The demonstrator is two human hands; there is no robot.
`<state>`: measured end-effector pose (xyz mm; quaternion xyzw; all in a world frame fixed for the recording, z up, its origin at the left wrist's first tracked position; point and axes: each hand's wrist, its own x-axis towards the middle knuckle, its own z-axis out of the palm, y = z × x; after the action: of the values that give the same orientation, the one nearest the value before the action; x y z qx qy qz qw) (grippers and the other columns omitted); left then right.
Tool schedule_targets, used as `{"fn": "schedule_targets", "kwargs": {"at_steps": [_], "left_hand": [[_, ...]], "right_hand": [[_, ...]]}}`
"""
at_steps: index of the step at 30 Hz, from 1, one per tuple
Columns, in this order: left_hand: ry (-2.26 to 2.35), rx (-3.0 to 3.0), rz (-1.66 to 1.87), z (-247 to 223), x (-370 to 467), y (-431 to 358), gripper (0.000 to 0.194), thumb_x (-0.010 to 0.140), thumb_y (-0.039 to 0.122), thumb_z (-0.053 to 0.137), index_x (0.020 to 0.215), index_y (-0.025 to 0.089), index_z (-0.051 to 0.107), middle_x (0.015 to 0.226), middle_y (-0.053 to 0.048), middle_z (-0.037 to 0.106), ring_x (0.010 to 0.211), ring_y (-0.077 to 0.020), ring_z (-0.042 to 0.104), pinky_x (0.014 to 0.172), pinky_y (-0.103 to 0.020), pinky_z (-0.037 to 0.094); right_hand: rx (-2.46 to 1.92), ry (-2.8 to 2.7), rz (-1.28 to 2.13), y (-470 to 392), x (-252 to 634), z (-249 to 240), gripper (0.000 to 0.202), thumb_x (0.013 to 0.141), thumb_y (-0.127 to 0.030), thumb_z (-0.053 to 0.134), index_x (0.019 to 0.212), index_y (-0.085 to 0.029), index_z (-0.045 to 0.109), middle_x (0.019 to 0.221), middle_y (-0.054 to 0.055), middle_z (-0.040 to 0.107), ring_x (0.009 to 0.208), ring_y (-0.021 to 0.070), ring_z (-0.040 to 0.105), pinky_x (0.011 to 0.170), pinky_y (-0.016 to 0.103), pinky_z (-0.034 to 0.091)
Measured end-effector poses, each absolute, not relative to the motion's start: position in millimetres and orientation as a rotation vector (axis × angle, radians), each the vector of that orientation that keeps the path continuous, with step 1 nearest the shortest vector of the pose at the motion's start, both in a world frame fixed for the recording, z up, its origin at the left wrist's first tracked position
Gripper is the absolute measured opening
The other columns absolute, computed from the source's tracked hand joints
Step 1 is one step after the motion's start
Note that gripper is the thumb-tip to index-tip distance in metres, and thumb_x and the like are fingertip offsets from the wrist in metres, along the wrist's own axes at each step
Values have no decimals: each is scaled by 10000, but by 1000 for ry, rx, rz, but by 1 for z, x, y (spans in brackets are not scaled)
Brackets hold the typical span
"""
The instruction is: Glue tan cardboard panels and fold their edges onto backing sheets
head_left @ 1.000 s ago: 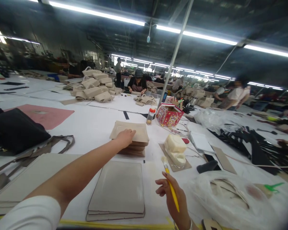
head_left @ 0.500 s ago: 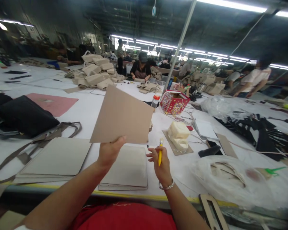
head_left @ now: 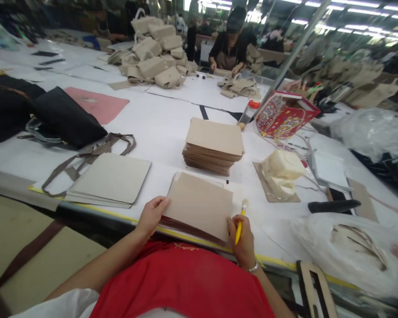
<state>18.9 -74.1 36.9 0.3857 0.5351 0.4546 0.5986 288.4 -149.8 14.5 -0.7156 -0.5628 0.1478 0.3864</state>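
Observation:
A tan rectangular sheet (head_left: 199, 203) lies tilted over a stack of pale boards (head_left: 177, 177), covering most of it. My left hand (head_left: 152, 214) pinches the sheet's left edge between thumb and fingers. In my right hand (head_left: 243, 238) is a yellow-handled brush (head_left: 240, 225), bristles up, while the fingertips also hold the sheet's right edge. Behind the sheet stands a thick pile of similar tan sheets (head_left: 214, 137). More pale boards (head_left: 114, 176) are stacked to the left.
A cream block (head_left: 282, 165) sits on a small board at right, near a clear plastic bag (head_left: 318, 234). Farther back are a red patterned box (head_left: 285, 117), a red-lidded jar (head_left: 248, 112) and a metal pole. Black bags (head_left: 69, 117) occupy the left. A co-worker (head_left: 230, 48) works opposite.
The tan sheet has come down from its raised position onto the boards. My right hand has moved to its right edge, still with the brush. The view has tilted down.

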Motion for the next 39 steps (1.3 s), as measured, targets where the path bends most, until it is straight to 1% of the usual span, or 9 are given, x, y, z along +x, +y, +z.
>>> {"fn": "schedule_targets", "kwargs": {"at_steps": [2,4,6,8,12,20,30,35,39], "left_hand": [[1387,1123,877,26,7,-64,320,732,478,579,710,160,596,598,31,537,564,-109,497,482,-198,398],[1463,1338,738,21,0,-54,354,750,502,533,654,164,578,532,41,484,517,-107,453,457,-204,347],[1512,1520,679,20,-2,-43,377,765,503,499,605,166,557,509,41,462,524,-110,440,485,-214,330],[1539,1622,652,21,-3,-33,382,774,495,480,591,168,552,529,34,489,561,-117,454,525,-222,332],[1571,1631,598,20,-4,-15,356,767,471,481,584,173,550,546,25,532,576,-130,474,543,-232,332],[1562,1539,545,9,-6,-4,289,751,410,504,582,179,545,473,41,497,510,-124,458,500,-226,318],[1521,1547,442,12,-6,3,361,740,485,510,565,172,545,489,35,497,497,-117,438,481,-219,305],[1517,1570,345,14,-4,5,400,725,532,508,569,167,558,508,23,520,510,-121,446,485,-218,305],[1520,1579,273,14,-3,8,424,709,562,507,561,169,563,486,25,506,492,-121,434,476,-217,302]], "right_hand": [[-1877,-1512,336,-148,292,6,237,871,-423,436,950,-199,446,744,14,580,586,145,563,533,246,401],[-1901,-1575,283,-141,294,3,262,873,-441,417,947,-192,455,737,25,598,581,159,580,526,251,400],[-1907,-1615,243,-131,295,4,283,874,-456,399,936,-188,462,727,34,610,568,168,587,517,256,400],[-1910,-1643,233,-119,294,5,293,877,-464,384,929,-187,465,724,42,620,559,173,593,509,258,402],[-1938,-1680,244,-100,291,3,297,880,-471,366,922,-194,465,720,48,628,551,184,600,505,268,410],[-2005,-1672,335,-83,291,-4,325,878,-492,351,941,-192,458,743,65,642,587,204,618,520,280,423],[-2034,-1562,410,-79,290,3,314,859,-469,402,976,-183,452,742,67,648,608,194,611,532,269,412],[-2078,-1528,455,-79,288,5,259,870,-417,392,981,-190,446,728,38,637,586,178,595,550,267,406],[-2102,-1534,458,-79,289,5,236,873,-383,384,993,-190,449,696,21,619,566,167,581,549,262,396]]}}
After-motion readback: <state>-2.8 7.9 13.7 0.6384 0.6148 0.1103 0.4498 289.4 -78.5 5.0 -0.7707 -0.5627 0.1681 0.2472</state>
